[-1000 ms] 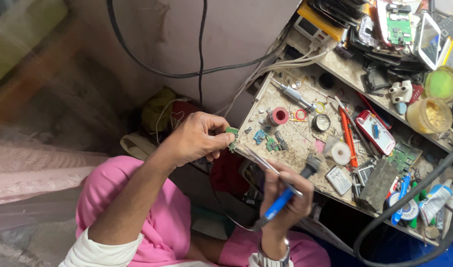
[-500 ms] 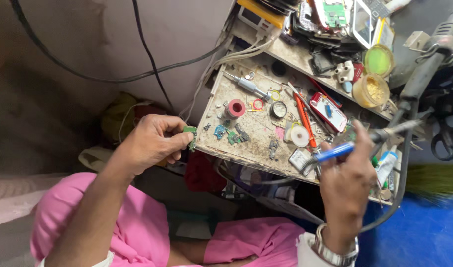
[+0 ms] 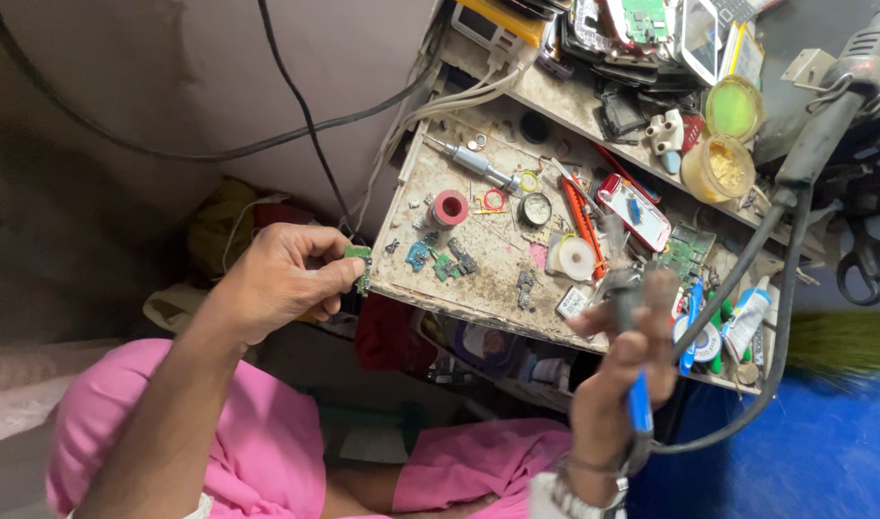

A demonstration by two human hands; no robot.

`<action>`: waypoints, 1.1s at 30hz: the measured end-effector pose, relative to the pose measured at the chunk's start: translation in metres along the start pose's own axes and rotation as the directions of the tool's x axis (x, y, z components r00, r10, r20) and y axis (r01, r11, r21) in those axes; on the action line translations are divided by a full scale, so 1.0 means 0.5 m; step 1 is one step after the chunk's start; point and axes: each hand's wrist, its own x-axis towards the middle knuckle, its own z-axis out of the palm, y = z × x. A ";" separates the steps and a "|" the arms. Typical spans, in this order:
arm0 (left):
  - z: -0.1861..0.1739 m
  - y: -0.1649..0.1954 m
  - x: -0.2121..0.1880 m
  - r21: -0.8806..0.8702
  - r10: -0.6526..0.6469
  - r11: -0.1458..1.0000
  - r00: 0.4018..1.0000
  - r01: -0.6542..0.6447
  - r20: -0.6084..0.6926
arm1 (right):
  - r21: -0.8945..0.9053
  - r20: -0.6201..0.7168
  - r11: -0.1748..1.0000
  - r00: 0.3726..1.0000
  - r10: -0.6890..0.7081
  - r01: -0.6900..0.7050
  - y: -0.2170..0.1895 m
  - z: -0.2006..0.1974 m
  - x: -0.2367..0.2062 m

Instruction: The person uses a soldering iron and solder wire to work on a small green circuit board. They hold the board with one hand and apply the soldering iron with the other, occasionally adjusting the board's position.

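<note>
Single head view, steep downward, close over cluttered workbench (image 3: 497, 279) and lap.

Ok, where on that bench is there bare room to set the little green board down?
Barest patch: the near-left of the worktop, between the red tape roll, the white tape roll and the front edge, though small green parts lie there. The right end and the back shelf are crowded.

Cluttered repair bench

The grimy workbench (image 3: 478, 288) carried a red tape roll (image 3: 449, 208); right of the roll lay a round tin (image 3: 535, 209), a white tape reel (image 3: 576, 258) and an orange-handled cutter (image 3: 584, 216).
</note>
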 end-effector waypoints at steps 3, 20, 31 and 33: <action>0.007 -0.005 0.012 0.001 0.017 1.000 1.000 -0.017 0.007 | -0.020 -0.045 0.996 0.995 0.089 -0.090 0.012 0.030 -0.056; 0.017 -0.012 0.036 -0.040 0.002 0.999 1.000 -0.002 0.003 | -0.289 -0.081 0.954 0.992 -0.101 0.074 0.056 0.062 -0.070; 0.022 -0.015 0.041 -0.044 0.003 0.999 1.000 -0.002 0.009 | -0.253 -0.072 0.965 0.993 -0.096 0.075 0.057 0.064 -0.065; 0.023 -0.013 0.040 -0.035 0.002 0.999 1.000 -0.001 0.003 | -0.245 -0.074 0.969 0.996 -0.058 0.039 0.055 0.063 -0.065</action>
